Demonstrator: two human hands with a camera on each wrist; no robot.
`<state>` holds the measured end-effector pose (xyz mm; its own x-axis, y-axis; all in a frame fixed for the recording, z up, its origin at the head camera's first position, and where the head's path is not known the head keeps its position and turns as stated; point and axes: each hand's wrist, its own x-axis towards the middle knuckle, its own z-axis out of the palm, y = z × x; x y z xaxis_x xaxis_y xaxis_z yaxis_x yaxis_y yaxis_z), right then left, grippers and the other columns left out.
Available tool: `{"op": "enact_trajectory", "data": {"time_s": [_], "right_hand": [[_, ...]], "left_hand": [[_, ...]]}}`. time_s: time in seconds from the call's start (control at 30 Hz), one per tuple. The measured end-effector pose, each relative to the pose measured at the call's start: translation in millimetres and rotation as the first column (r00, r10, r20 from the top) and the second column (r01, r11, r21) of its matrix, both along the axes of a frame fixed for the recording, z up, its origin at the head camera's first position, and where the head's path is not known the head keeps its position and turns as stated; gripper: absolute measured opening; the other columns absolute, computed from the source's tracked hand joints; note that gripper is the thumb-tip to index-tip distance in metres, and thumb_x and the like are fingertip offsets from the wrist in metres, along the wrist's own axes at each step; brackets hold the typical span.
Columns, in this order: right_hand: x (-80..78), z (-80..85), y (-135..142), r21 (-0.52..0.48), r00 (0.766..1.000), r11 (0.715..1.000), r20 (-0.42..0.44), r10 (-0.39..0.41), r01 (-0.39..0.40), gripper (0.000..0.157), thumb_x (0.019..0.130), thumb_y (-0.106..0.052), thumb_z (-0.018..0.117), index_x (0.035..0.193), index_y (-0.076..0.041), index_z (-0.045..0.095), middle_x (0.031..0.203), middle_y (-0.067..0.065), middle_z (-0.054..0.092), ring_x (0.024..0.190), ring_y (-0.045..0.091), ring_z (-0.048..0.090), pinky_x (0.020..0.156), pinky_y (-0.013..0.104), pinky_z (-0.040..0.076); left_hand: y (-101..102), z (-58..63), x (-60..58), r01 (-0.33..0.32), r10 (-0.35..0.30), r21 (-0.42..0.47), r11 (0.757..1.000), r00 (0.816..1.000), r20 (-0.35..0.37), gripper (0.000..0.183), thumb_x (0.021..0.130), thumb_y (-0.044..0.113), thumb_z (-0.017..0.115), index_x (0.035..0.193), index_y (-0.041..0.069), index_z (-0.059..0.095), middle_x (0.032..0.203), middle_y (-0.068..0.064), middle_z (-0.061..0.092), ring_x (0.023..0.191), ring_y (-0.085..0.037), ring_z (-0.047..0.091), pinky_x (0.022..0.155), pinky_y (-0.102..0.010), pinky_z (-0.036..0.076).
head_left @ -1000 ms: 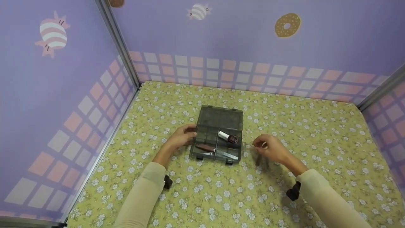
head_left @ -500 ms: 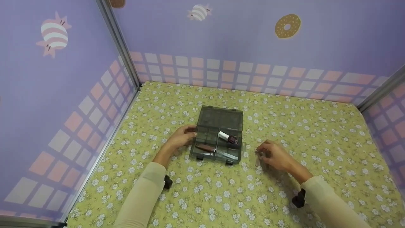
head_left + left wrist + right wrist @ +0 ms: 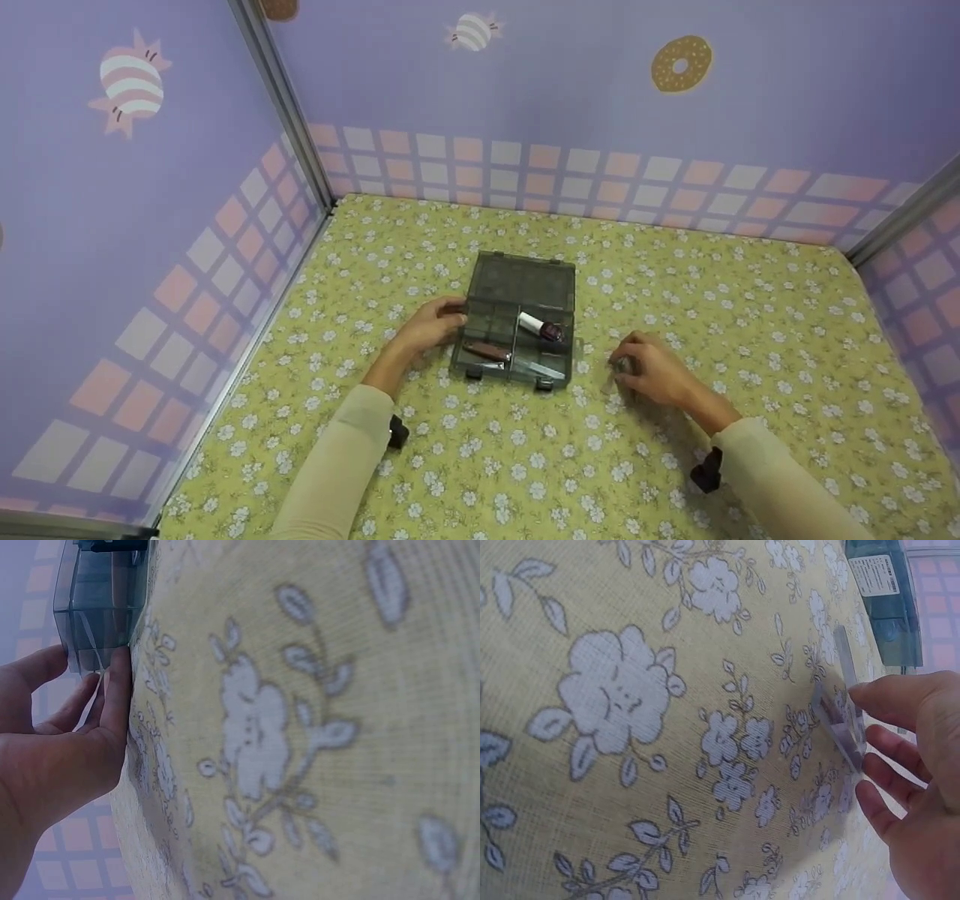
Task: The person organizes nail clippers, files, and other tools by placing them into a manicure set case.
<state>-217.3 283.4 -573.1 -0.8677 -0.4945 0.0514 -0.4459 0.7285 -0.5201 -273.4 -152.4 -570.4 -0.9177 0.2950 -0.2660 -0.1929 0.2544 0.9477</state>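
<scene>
An open grey see-through compartment box (image 3: 491, 319) lies on the table, its lid (image 3: 523, 281) folded back. My left hand (image 3: 431, 326) grips its left edge; in the left wrist view the thumb and fingertips meet the box wall (image 3: 82, 630). To the right of the box, my right hand (image 3: 652, 371) pinches a thin, pale V-shaped piece (image 3: 844, 727) close over the cloth; its exact kind I cannot tell. Inside the box are a dark bottle (image 3: 553, 331) with a white cap, a reddish-brown elongated thing (image 3: 487, 350), a small silver thing (image 3: 491, 365) and a pale strip (image 3: 541, 369).
A yellow flowered cloth (image 3: 510, 457) covers the table. Purple printed walls (image 3: 570, 90) stand at the back and sides, joined by metal posts (image 3: 281, 105). A clear tab (image 3: 579, 351) juts from the box's right side, and a label (image 3: 876, 575) shows on the box.
My right hand has moved a little right and down, away from the box, with the pale piece lowered toward the cloth. The left hand and box have stayed in place.
</scene>
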Motion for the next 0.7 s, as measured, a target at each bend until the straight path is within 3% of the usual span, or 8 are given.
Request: {"op": "enact_trajectory", "data": {"time_s": [0.27,0.47,0.7], "right_hand": [[-0.7,-0.7,2.4,-0.001,0.999,1.000,0.024,-0.027,0.027,0.010,0.095,-0.017,0.083,0.097,-0.011,0.074,0.091,0.000,0.060,0.087,0.019,0.048,0.074,0.038,0.043],[0.7,0.2,3.6,-0.048,0.994,0.998,0.103,-0.029,0.034,0.010,0.097,-0.013,0.081,0.095,-0.012,0.071,0.093,-0.002,0.065,0.085,0.015,0.058,0.075,0.035,0.051],[0.5,1.4,3.2,-0.100,0.991,0.995,0.130,0.032,-0.019,0.004,0.102,-0.010,0.074,0.098,-0.010,0.076,0.095,0.000,0.069,0.080,0.013,0.064,0.070,0.032,0.055]], "left_hand": [[-0.3,-1.5,0.9,-0.023,0.019,0.076,0.997,0.999,0.047,0.052,0.111,0.016,0.060,0.160,0.009,0.045,0.158,-0.013,0.048,0.143,-0.031,0.050,0.113,-0.048,0.048],[0.1,-1.5,2.0,-0.033,0.028,0.090,0.995,0.998,0.051,0.051,0.111,0.018,0.060,0.159,0.010,0.046,0.156,-0.012,0.049,0.143,-0.030,0.050,0.113,-0.048,0.049],[0.0,-2.8,0.9,-0.032,0.029,0.077,0.997,0.999,0.039,0.050,0.110,0.017,0.060,0.158,0.009,0.047,0.155,-0.012,0.050,0.141,-0.031,0.052,0.112,-0.047,0.050]]}}
